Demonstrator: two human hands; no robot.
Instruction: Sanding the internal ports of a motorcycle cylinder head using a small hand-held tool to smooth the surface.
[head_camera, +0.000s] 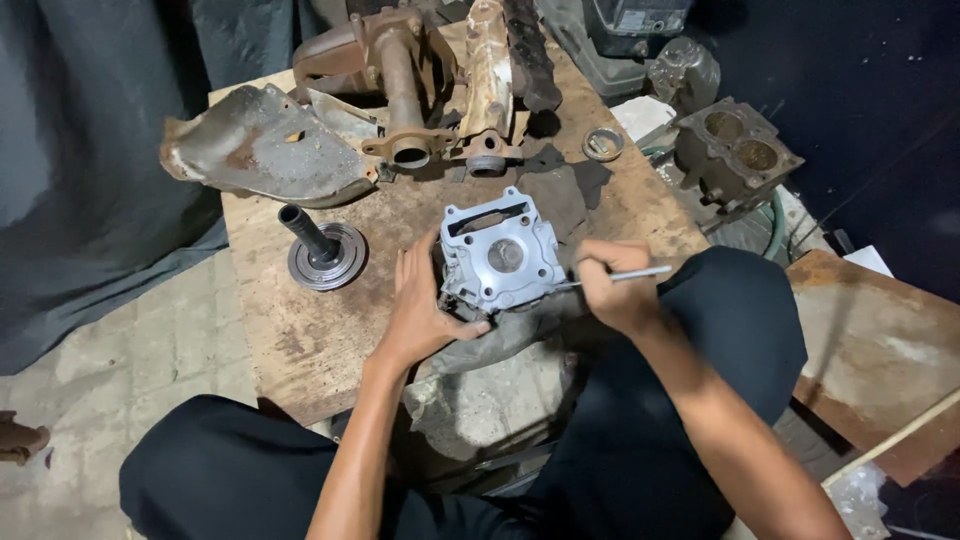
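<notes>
Cylinder head (500, 262) is set on a rag (520, 330) on the wooden board (320, 330), steadied by the left hand (420, 310), fingers clamped on its near-left edge. A thin metal tool (628, 275) is pinched in the right hand (612, 285), tip laid against the head's right side, apparently for fine work. Flanged shaft (322, 252) stands just left; rusty parts (400, 90) lie beyond.

Slim metal tool (628, 274) tip vanishes behind right-hand fingers (600, 285); left fingers (440, 262) hide the cylinder head (500, 255) edge beneath them.
</notes>
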